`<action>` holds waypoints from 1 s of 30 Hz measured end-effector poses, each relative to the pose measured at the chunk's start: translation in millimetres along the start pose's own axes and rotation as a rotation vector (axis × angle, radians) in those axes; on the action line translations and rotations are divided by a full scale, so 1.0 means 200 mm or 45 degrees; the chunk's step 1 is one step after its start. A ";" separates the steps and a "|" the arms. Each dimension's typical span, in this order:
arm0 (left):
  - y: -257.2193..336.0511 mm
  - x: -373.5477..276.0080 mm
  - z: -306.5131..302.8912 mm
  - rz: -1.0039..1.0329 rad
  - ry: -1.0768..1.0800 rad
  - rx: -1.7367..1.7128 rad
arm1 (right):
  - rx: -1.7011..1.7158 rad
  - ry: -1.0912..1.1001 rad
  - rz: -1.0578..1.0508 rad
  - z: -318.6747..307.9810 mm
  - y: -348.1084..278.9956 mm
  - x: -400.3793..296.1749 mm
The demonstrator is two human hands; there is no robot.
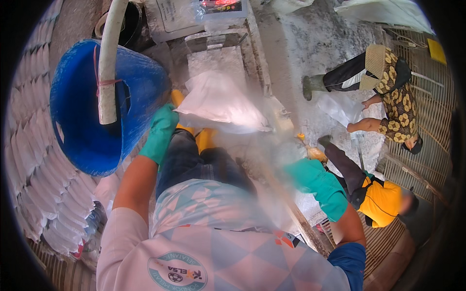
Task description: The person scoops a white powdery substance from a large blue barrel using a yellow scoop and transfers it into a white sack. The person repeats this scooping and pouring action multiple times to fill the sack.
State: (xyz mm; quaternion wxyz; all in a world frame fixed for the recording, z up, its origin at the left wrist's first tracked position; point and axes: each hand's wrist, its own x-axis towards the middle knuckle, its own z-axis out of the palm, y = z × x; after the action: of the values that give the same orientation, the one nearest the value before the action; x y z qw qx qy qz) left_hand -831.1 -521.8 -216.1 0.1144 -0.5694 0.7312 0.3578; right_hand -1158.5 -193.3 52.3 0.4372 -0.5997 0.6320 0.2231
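My left hand (pixel 162 122), in a green rubber glove, is closed on the gathered left corner of a white plastic sack (pixel 222 102) that looks filled. The sack rests against a platform scale (pixel 218 60) dusted with white powder. My right hand (pixel 296 174), also in a green glove, is out to the right beside a wooden board; haze blurs its fingers, so its grip cannot be told. Left of my left hand stands a large blue plastic drum (pixel 145 80), its mouth towards me. A white pipe (pixel 108 72) tied with pink string hangs over that mouth.
Stacked white sacks (pixel 36 156) fill the left side. At the right, one person (pixel 397 94) bends with a clear plastic bag (pixel 336 109), and another in a yellow top (pixel 380 200) holds a long-handled tool. A wooden beam (pixel 305 229) runs by my right side. A lit display (pixel 222 7) stands beyond the scale.
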 end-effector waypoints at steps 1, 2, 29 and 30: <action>-0.01 0.01 -0.01 0.012 -0.015 -0.001 | -0.005 0.005 -0.001 0.00 -0.01 0.00; -0.02 0.03 -0.01 0.023 -0.029 -0.002 | -0.010 0.011 -0.003 0.00 -0.02 0.00; 0.04 0.01 -0.23 -0.510 -0.289 -0.443 | 0.200 0.187 -0.161 -0.05 -0.18 0.24; 0.04 0.00 -0.22 -0.514 -0.267 -0.493 | 0.201 0.181 -0.165 -0.07 -0.19 0.26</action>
State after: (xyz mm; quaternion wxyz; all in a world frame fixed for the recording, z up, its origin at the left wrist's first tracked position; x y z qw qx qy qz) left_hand -828.3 -550.2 -180.5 0.1474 -0.6746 0.5055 0.5173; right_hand -1119.9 -239.9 26.2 0.4506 -0.6172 0.6371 0.1007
